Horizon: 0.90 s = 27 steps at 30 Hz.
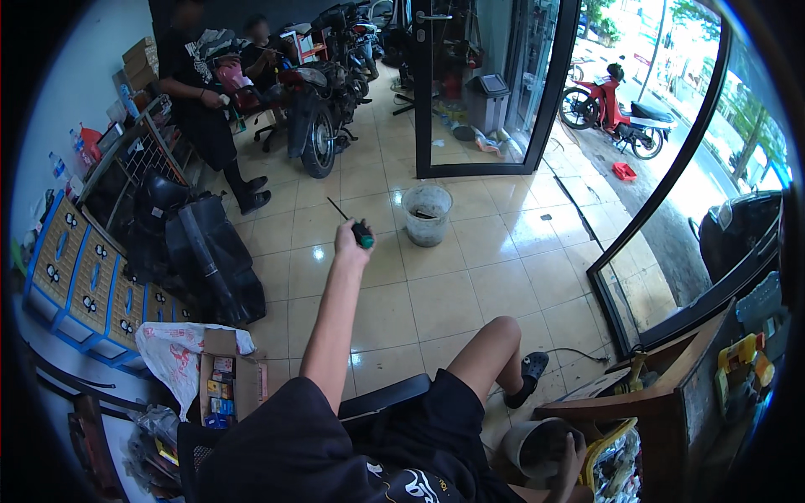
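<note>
My left hand (354, 246) is stretched out in front of me at arm's length. Its fingers are closed round a screwdriver (364, 235) with a green and black handle and a thin dark shaft pointing up and left. A translucent, dirty bucket (426, 220) stands on the tiles just beyond and to the right of that hand, apart from it. Low on the right, my right hand (570, 464) grips the side of a white, round tub (517, 442) with a dark inside. The tub's contents are too dark to make out.
A person (201, 92) stands at the back left, another sits beside a motorcycle (317, 126). Drawers (71, 268), black panels (210, 260) and a cardboard box (211, 344) line the left. A glass door (482, 92), wooden desk (662, 411) and filled yellow bin (597, 465) are rightward.
</note>
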Tool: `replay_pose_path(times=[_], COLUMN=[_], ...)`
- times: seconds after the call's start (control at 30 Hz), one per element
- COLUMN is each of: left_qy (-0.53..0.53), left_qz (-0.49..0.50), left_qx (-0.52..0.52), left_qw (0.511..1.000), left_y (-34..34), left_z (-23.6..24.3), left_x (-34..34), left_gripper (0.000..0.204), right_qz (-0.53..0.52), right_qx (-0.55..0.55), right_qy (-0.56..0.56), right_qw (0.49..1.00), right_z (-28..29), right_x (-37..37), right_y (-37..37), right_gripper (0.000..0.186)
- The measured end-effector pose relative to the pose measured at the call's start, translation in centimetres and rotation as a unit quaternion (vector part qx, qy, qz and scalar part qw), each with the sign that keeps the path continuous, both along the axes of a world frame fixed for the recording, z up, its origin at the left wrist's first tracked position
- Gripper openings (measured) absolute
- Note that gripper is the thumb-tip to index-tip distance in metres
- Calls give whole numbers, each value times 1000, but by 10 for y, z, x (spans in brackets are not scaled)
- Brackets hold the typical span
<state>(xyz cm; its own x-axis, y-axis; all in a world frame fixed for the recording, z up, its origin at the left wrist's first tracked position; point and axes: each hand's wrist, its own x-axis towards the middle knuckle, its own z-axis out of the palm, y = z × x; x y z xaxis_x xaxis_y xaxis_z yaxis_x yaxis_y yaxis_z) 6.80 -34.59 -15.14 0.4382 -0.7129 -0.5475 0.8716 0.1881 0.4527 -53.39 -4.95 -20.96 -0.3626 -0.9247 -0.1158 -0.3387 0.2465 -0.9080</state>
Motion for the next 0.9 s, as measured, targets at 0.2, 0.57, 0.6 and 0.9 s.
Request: replay_pose_path(times=[0.2, 0.57, 0.6, 0.9], left_qy=[-96, -238, -242, -284], left_qz=[34, 13, 14, 22], left_qx=[-7, 43, 42, 102], left_qw=[995, 970, 969, 953], left_y=[6, -17, -18, -14], left_z=[34, 110, 113, 147], left_x=[104, 180, 186, 191], left_gripper=[18, 26, 26, 22], right_qz=[134, 118, 119, 113], right_qx=[249, 315, 319, 370], right_qy=[314, 317, 317, 326], right_qw=[906, 887, 885, 863], right_z=[-31, -88, -93, -133], right_x=[-109, -165, -168, -193], right_y=[9, 42, 41, 55], right_gripper=[46, 47, 48, 49])
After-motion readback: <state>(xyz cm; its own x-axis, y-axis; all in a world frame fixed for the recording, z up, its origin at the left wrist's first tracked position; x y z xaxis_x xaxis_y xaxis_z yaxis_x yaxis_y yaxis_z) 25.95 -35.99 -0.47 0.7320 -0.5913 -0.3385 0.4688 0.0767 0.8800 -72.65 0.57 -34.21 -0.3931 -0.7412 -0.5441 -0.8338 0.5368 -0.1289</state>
